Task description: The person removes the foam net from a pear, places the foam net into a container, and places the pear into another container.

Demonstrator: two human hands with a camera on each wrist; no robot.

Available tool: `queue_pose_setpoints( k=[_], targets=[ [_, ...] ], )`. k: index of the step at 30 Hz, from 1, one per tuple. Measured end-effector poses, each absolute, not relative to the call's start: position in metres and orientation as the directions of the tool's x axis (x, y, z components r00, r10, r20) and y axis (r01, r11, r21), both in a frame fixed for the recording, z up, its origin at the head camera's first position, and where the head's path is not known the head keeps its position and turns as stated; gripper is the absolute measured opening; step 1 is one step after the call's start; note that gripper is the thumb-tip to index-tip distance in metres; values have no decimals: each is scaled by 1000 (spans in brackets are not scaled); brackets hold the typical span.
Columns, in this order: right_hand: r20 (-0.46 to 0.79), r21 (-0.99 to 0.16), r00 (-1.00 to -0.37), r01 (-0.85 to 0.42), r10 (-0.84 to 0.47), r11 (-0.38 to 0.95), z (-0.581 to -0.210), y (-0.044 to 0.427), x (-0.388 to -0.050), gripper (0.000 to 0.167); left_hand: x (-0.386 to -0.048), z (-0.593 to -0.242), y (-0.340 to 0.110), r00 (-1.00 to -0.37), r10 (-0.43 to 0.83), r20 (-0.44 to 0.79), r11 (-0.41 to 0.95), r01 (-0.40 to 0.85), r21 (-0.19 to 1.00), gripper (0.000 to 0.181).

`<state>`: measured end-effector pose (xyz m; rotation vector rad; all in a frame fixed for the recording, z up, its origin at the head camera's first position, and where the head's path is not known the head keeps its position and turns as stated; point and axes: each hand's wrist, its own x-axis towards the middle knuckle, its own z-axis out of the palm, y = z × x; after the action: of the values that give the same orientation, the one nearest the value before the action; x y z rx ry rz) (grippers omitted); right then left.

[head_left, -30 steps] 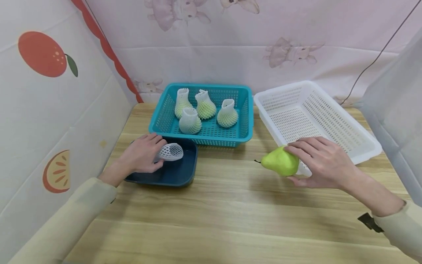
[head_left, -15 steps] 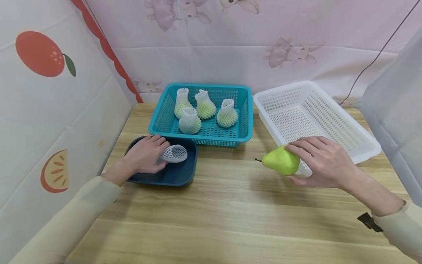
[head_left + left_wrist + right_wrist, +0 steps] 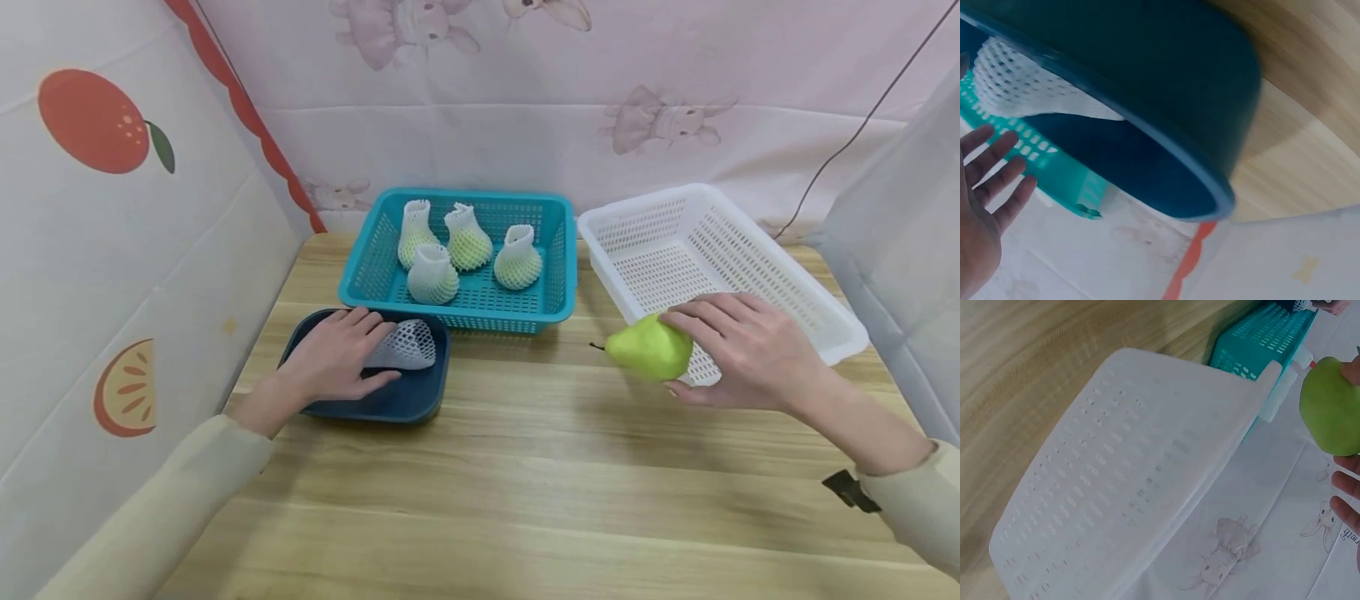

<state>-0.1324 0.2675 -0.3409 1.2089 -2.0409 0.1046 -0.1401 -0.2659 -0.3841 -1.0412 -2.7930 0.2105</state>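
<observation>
In the head view my left hand point(image 3: 330, 354) reaches over a dark blue plastic bin point(image 3: 441, 379). A white foam net sleeve point(image 3: 414, 343) lies in that bin, just beyond the fingertips. Seen from the left wrist, the fingers point(image 3: 1005, 150) are spread and fairly straight, apart from the net sleeve point(image 3: 1016, 81). My right hand point(image 3: 757, 354) grips a green pear point(image 3: 649, 348) by its wide end, stem pointing left. It is held in front of the white basket point(image 3: 843, 333). The right wrist view shows only part of the pear point(image 3: 1329, 409) and some fingers.
Behind the blue bin stands a teal basket point(image 3: 566, 258) holding several pears in foam nets, one being the net-wrapped pear point(image 3: 517, 260). The white basket sits at the right back. Printed cloth walls point(image 3: 540, 150) enclose the wooden table point(image 3: 525, 492) at the back and sides.
The left fingers have come away from the net sleeve, which now sits further right in the bin. My right hand has moved slightly up and right with the pear.
</observation>
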Motion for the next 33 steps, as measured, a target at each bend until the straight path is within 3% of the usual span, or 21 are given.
queue_pose_setpoints(
  k=[6,19,33],
  targets=[
    [633,288,-280,-780,-722,555,-337,274,-142,74,-129,-377,-246,-774,617,141,787,603,-132,85],
    [622,293,-318,-753,-715,589,-324,289,-164,78,-109,-379,-213,-820,565,93,825,561,-67,108],
    [592,289,-368,-733,-717,616,-323,297,-187,86,-97,-396,-186,-843,536,34,844,536,-19,119]
  ],
)
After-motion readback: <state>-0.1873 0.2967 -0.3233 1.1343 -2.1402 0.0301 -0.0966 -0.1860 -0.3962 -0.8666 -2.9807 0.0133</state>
